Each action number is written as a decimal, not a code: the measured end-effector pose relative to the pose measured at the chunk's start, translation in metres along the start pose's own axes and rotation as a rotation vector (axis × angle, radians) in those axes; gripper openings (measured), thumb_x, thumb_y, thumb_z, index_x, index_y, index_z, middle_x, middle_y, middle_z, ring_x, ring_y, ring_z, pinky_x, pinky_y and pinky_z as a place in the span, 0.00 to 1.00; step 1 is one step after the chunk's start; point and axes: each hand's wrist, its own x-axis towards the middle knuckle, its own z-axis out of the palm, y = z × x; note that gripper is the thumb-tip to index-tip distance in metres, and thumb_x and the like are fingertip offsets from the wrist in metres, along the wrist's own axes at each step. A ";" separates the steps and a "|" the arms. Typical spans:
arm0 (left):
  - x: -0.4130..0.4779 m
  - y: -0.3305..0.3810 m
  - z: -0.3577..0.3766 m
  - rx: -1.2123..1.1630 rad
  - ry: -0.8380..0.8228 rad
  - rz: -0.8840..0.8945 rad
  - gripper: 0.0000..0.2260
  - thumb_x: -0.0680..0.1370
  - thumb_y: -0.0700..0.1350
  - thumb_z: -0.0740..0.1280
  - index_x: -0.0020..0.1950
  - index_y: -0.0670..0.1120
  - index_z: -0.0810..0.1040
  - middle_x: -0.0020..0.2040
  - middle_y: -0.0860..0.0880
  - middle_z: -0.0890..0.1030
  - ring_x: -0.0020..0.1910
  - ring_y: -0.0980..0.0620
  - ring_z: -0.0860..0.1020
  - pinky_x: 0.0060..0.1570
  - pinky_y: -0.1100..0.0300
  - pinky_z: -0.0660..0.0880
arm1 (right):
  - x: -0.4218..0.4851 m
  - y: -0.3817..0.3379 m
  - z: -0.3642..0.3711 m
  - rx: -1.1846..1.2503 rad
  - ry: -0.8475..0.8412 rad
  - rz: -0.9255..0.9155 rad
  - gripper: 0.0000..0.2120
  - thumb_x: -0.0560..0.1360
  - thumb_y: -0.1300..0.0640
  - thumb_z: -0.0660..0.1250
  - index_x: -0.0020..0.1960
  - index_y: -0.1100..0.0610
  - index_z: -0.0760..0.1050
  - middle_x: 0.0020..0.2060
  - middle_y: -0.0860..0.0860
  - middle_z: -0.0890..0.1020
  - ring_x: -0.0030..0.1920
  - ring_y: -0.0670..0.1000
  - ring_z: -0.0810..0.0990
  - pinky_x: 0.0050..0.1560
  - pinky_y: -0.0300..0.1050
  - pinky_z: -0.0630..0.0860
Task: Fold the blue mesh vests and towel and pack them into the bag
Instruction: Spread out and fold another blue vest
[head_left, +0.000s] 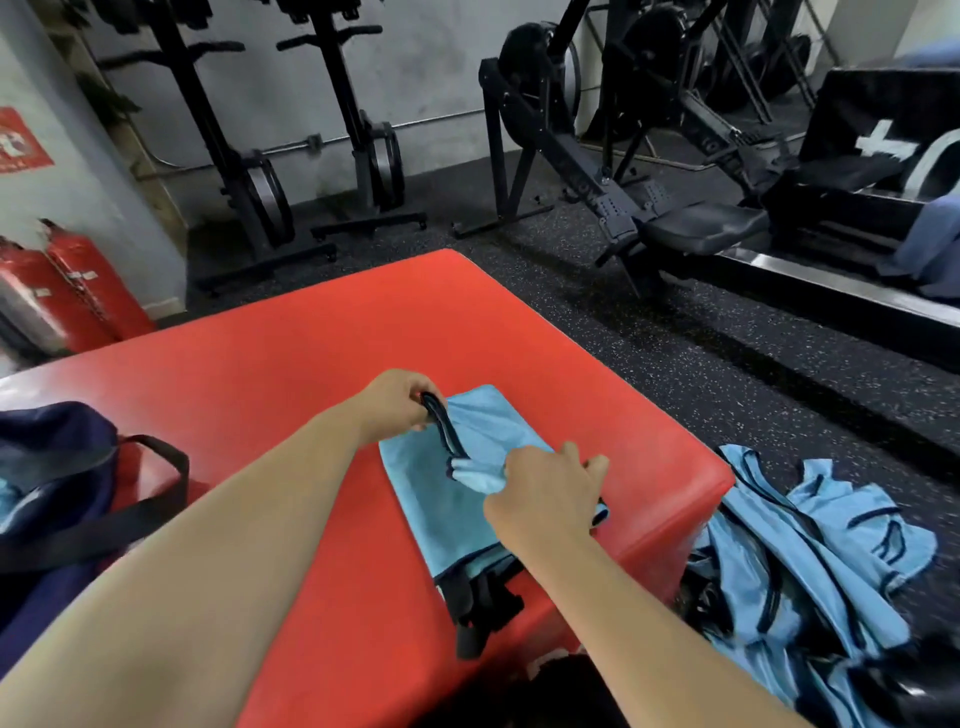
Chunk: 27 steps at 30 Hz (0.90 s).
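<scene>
Left hand (397, 397), right hand (540, 493), grips clenched on vest (441, 504); bag (57, 467) left, vest heap (810, 561) right.

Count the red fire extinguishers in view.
2 fire extinguishers, both by the wall at far left: one at the frame edge, the other just right of it. Others may be hidden off frame.
</scene>
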 end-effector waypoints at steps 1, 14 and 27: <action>-0.003 -0.004 0.003 -0.052 -0.012 -0.034 0.14 0.71 0.30 0.61 0.39 0.47 0.80 0.36 0.42 0.81 0.32 0.51 0.78 0.34 0.64 0.74 | -0.004 -0.002 0.007 -0.012 0.000 -0.005 0.05 0.73 0.56 0.62 0.47 0.50 0.75 0.48 0.49 0.81 0.58 0.54 0.69 0.58 0.53 0.58; 0.004 -0.022 -0.020 -0.129 0.035 -0.036 0.07 0.74 0.31 0.69 0.47 0.40 0.83 0.36 0.50 0.81 0.37 0.56 0.75 0.32 0.73 0.70 | -0.027 -0.034 0.027 -0.232 0.197 -0.212 0.18 0.51 0.58 0.78 0.36 0.54 0.74 0.28 0.52 0.76 0.42 0.57 0.74 0.50 0.55 0.60; -0.008 -0.054 -0.010 -0.038 0.023 0.007 0.09 0.73 0.32 0.70 0.48 0.43 0.84 0.36 0.52 0.79 0.35 0.59 0.75 0.33 0.73 0.70 | -0.046 -0.060 0.040 -0.454 0.012 -0.358 0.14 0.73 0.57 0.68 0.57 0.55 0.71 0.50 0.53 0.75 0.62 0.58 0.64 0.64 0.62 0.45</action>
